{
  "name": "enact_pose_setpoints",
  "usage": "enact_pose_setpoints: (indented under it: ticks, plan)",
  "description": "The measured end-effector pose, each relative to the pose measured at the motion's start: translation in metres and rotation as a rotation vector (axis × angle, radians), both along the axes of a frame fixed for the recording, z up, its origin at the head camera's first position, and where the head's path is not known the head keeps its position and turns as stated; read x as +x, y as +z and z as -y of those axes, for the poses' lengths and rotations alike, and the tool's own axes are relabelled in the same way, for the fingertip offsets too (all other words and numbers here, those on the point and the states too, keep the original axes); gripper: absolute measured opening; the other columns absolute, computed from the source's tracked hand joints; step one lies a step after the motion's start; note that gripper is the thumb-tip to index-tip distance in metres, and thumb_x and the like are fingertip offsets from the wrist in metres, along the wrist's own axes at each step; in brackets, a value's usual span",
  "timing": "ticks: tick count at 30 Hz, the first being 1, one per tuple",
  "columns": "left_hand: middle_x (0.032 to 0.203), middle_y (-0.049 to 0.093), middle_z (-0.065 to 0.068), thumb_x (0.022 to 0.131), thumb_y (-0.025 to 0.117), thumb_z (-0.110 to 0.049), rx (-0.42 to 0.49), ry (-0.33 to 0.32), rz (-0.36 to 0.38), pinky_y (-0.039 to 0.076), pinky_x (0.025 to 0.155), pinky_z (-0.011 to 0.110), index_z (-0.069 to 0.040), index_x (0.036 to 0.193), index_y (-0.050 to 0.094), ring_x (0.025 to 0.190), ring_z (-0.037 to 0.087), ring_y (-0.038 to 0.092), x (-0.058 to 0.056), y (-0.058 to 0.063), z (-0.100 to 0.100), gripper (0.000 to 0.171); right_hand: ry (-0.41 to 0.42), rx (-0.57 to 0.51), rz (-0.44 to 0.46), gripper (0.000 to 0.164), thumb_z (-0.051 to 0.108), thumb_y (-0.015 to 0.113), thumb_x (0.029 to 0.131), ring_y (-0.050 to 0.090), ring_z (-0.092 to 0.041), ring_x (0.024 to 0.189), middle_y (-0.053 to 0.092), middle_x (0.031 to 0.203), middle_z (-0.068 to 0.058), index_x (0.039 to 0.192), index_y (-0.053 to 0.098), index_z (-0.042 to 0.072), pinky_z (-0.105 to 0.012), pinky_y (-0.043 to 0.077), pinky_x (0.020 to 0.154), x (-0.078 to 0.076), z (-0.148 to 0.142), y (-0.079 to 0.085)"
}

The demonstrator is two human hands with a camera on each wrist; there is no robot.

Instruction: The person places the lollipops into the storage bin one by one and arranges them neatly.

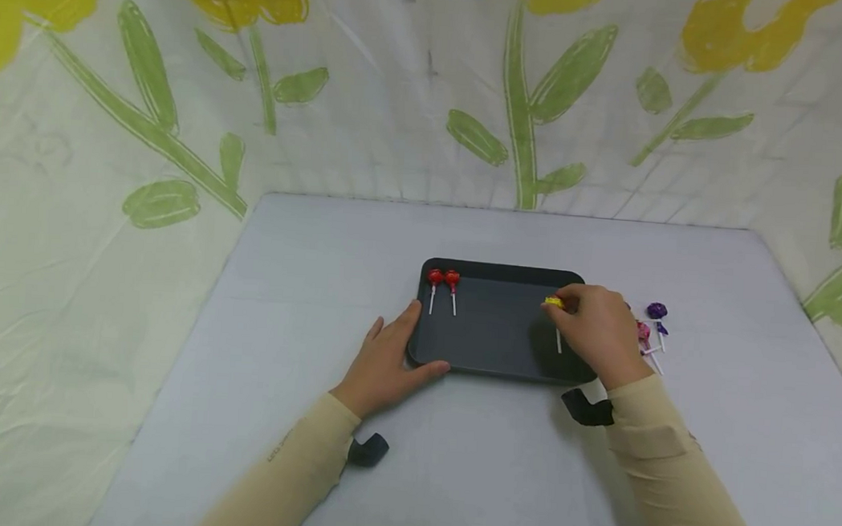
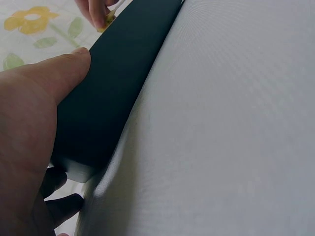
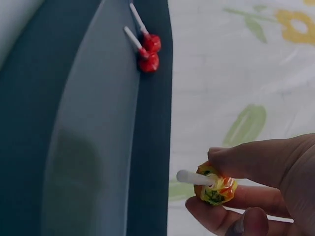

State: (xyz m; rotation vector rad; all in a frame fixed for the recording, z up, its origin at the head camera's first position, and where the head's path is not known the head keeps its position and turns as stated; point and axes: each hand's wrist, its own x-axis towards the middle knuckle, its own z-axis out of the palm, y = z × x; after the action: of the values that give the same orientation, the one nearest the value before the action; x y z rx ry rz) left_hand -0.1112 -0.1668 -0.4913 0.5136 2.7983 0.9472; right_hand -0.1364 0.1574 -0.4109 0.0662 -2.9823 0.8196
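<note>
A yellow-wrapped lollipop (image 1: 554, 302) hangs over the right part of a dark grey tray (image 1: 492, 332), pinched by its candy head between the thumb and fingers of my right hand (image 1: 598, 330). Its white stick points down in the head view; the right wrist view shows yellow, orange and green on the wrapper (image 3: 215, 189). My left hand (image 1: 382, 365) rests against the tray's near left corner, fingers extended along the left side and thumb on the front edge. Two red lollipops (image 1: 452, 279) lie side by side at the tray's far left, sticks toward me.
Right of the tray, partly behind my right hand, lie several more lollipops, among them a purple one (image 1: 657, 310) and a pink one (image 1: 643, 331). The white table (image 1: 305, 272) meets a flower-patterned cloth (image 1: 386, 116) at its back and sides.
</note>
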Motion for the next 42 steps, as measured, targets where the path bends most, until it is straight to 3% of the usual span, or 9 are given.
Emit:
enact_pose_setpoints:
  ticks: [17, 27, 34, 42]
  plan:
    - [0.172, 0.027, 0.002, 0.091, 0.060, -0.079, -0.009, -0.005, -0.005, 0.007, 0.132, 0.050, -0.013, 0.169, 0.018, 0.157, 0.020, 0.033, -0.001, 0.000, 0.001, 0.111, 0.021, -0.068, -0.016, 0.029, 0.028, 0.075, 0.098, 0.071, -0.033, 0.087, 0.078, 0.100, -0.018, 0.108, 0.080, 0.001, -0.049, 0.057, 0.071, -0.014, 0.018, -0.006]
    - [0.172, 0.028, 0.003, 0.091, 0.061, -0.077, -0.013, -0.001, -0.003, 0.006, 0.132, 0.050, -0.013, 0.169, 0.018, 0.157, 0.021, 0.034, 0.000, 0.000, 0.001, 0.110, 0.027, -0.112, 0.015, 0.027, 0.027, 0.075, 0.099, 0.072, -0.032, 0.087, 0.078, 0.101, -0.017, 0.106, 0.081, 0.002, -0.049, 0.058, 0.071, -0.023, 0.026, -0.014]
    - [0.172, 0.028, 0.003, 0.091, 0.060, -0.078, -0.013, -0.002, -0.010, 0.008, 0.132, 0.051, -0.013, 0.169, 0.019, 0.157, 0.020, 0.033, -0.001, 0.000, 0.001, 0.111, 0.029, -0.128, 0.016, 0.028, 0.028, 0.075, 0.099, 0.071, -0.034, 0.095, 0.078, 0.104, -0.018, 0.107, 0.080, 0.002, -0.052, 0.058, 0.080, -0.029, 0.031, -0.015]
    - [0.172, 0.028, 0.003, 0.091, 0.060, -0.079, -0.010, -0.003, -0.004, 0.008, 0.132, 0.051, -0.013, 0.169, 0.018, 0.157, 0.020, 0.033, -0.001, 0.001, 0.001, 0.111, 0.033, -0.135, 0.016, 0.029, 0.028, 0.075, 0.099, 0.071, -0.032, 0.088, 0.078, 0.099, -0.017, 0.104, 0.081, 0.000, -0.051, 0.058, 0.076, -0.038, 0.036, -0.016]
